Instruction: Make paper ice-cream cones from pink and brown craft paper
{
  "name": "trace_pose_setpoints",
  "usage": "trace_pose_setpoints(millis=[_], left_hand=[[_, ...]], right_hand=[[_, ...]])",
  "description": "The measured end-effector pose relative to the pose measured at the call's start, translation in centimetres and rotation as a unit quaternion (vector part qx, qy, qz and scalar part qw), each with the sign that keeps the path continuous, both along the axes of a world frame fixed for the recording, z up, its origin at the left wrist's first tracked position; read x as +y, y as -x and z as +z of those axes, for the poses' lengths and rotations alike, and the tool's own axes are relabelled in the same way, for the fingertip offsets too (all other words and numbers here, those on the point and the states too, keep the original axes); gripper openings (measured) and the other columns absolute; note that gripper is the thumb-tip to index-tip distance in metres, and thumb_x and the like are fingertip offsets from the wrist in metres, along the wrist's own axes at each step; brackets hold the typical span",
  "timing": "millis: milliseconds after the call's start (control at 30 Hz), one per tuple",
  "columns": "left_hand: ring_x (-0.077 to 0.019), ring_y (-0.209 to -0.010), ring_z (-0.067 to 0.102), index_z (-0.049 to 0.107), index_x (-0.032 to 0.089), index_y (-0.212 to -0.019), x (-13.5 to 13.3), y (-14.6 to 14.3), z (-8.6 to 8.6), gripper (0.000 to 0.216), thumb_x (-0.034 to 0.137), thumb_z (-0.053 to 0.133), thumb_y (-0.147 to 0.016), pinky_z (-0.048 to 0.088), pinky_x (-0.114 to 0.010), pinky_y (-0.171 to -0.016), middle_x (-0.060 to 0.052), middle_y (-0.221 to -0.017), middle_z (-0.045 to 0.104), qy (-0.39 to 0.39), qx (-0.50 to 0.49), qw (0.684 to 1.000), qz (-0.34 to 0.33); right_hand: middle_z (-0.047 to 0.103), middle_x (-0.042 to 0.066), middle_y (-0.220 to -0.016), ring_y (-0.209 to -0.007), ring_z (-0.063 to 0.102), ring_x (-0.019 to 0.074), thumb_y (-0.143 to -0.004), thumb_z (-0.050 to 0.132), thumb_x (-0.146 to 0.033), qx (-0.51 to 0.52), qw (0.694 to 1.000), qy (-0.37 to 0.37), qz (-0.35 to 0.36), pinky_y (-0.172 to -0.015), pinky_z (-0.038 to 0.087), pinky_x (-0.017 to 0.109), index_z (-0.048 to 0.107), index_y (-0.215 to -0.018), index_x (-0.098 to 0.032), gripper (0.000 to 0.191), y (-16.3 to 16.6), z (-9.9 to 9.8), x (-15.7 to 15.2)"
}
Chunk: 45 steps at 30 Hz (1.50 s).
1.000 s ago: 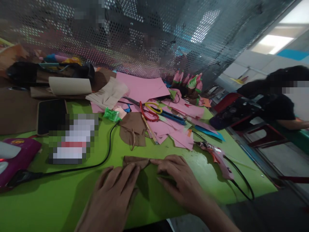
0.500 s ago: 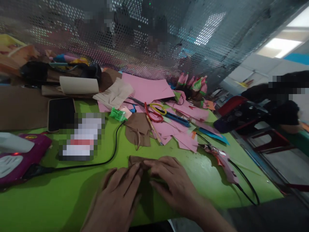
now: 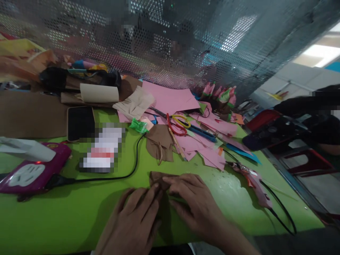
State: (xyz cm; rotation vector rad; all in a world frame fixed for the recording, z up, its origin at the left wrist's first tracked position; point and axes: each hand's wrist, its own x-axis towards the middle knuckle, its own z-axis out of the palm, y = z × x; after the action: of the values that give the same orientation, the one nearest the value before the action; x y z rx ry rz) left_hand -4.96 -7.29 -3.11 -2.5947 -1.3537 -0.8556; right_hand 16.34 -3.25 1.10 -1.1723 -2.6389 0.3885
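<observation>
A small folded piece of brown paper (image 3: 156, 177) lies on the green tabletop (image 3: 69, 216) close in front of me, mostly covered by my fingers. My left hand (image 3: 135, 216) grips its near left side, fingertips pressed on a fold. From the right, my right hand (image 3: 195, 202) pinches the same paper near the top, its fingers almost meeting those of the left. Just beyond lie brown paper cut-outs (image 3: 166, 143) and a pencil (image 3: 178, 145). To the right rests a pink hot glue gun (image 3: 256, 186) with a black cord.
Scissors with red and yellow handles (image 3: 177, 124) lie on pink paper scraps (image 3: 204, 147). A purple power strip (image 3: 32, 173) with cords sits left, near a dark phone (image 3: 81, 122) and a lit phone (image 3: 102, 150). Paper flowers (image 3: 220, 94) stand by the perforated metal panel (image 3: 170, 46).
The view has turned slightly left, so everything sits further right in the picture. Both hands keep their hold on the brown paper, with hardly any finger movement.
</observation>
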Motion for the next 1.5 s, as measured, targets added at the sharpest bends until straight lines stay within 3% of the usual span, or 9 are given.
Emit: trace_pose_setpoints(millis=[133, 267, 500, 733, 967, 1167, 1300, 1500], left_hand=[[-0.0182, -0.105, 0.057, 0.063, 0.018, -0.124, -0.3, -0.1, -0.3, 0.034, 0.026, 0.047, -0.096, 0.040, -0.033, -0.094, -0.002, -0.124, 0.069, 0.004, -0.021, 1.000, -0.002], [-0.0182, -0.102, 0.059, 0.066, 0.021, -0.118, -0.6, -0.4, -1.1, 0.030, 0.030, 0.046, -0.097, 0.038, -0.034, -0.096, -0.001, -0.114, 0.072, 0.018, -0.099, 0.994, 0.029], [-0.0187, -0.099, 0.060, 0.069, 0.021, -0.104, -0.7, -0.5, -1.7, 0.025, 0.029, 0.046, -0.097, 0.038, -0.035, -0.097, -0.001, -0.103, 0.073, 0.031, -0.126, 0.991, 0.023], [-0.0180, -0.096, 0.060, 0.068, 0.021, -0.110, -0.6, -0.4, -1.6, 0.026, 0.027, 0.047, -0.096, 0.038, -0.035, -0.094, 0.000, -0.102, 0.074, 0.012, -0.126, 0.992, 0.030], [-0.0181, -0.095, 0.060, 0.069, 0.022, -0.108, -0.4, -0.7, -2.1, 0.028, 0.030, 0.044, -0.097, 0.038, -0.033, -0.093, -0.001, -0.101, 0.074, -0.022, -0.138, 0.989, 0.042], [-0.0177, -0.096, 0.059, 0.068, 0.022, -0.111, -0.5, -0.6, -1.8, 0.030, 0.033, 0.043, -0.099, 0.036, -0.033, -0.094, 0.001, -0.107, 0.074, 0.012, -0.108, 0.994, 0.034], [-0.0192, -0.104, 0.057, 0.069, 0.023, -0.107, -0.4, -0.4, -1.8, 0.029, 0.032, 0.043, -0.098, 0.036, -0.035, -0.095, 0.001, -0.122, 0.070, 0.009, -0.088, 0.996, 0.030], [-0.0184, -0.105, 0.056, 0.065, 0.023, -0.116, -0.4, -0.3, -1.3, 0.028, 0.033, 0.053, -0.093, 0.036, -0.036, -0.095, 0.002, -0.120, 0.071, 0.023, -0.065, 0.997, 0.025]], right_hand=[[0.062, 0.007, -0.135, -0.115, 0.057, 0.0247, -0.095, 0.054, -0.024, -0.004, 1.000, 0.013, 0.024, -0.097, 0.043, 0.044, 0.054, -0.108, -0.024, 0.013, 0.6, 0.0, 0.0], [0.063, 0.007, -0.133, -0.113, 0.058, 0.0246, -0.095, 0.054, -0.022, 0.015, 0.999, 0.015, 0.025, -0.095, 0.044, 0.043, 0.053, -0.106, -0.024, 0.012, 1.0, 0.0, 0.1], [0.064, 0.008, -0.131, -0.116, 0.057, 0.0229, -0.096, 0.053, -0.023, 0.026, 0.998, 0.043, 0.039, -0.096, 0.045, 0.041, 0.054, -0.103, -0.024, 0.007, 2.0, 0.3, 0.3], [0.064, 0.008, -0.131, -0.120, 0.056, 0.0226, -0.095, 0.055, -0.021, 0.034, 0.998, 0.037, 0.031, -0.098, 0.046, 0.041, 0.053, -0.105, -0.024, 0.011, 1.9, 0.4, 0.2], [0.068, 0.008, -0.122, -0.111, 0.062, 0.0226, -0.094, 0.051, -0.020, 0.049, 0.999, 0.006, 0.000, -0.089, 0.052, 0.038, 0.055, -0.100, -0.024, 0.008, 1.1, 0.6, 0.1], [0.068, 0.009, -0.123, -0.113, 0.061, 0.0225, -0.095, 0.051, -0.018, 0.063, 0.997, 0.018, -0.028, -0.090, 0.052, 0.037, 0.054, -0.101, -0.024, 0.009, 0.0, 0.3, -0.2], [0.068, 0.010, -0.122, -0.113, 0.062, 0.0228, -0.095, 0.051, -0.019, 0.039, 0.999, 0.019, -0.022, -0.092, 0.052, 0.039, 0.054, -0.102, -0.024, 0.009, -0.1, 0.4, -0.4], [0.064, 0.008, -0.131, -0.123, 0.055, 0.0228, -0.096, 0.054, -0.024, 0.023, 0.998, 0.052, 0.008, -0.099, 0.047, 0.041, 0.054, -0.104, -0.024, 0.008, 1.6, 0.8, -0.5]])
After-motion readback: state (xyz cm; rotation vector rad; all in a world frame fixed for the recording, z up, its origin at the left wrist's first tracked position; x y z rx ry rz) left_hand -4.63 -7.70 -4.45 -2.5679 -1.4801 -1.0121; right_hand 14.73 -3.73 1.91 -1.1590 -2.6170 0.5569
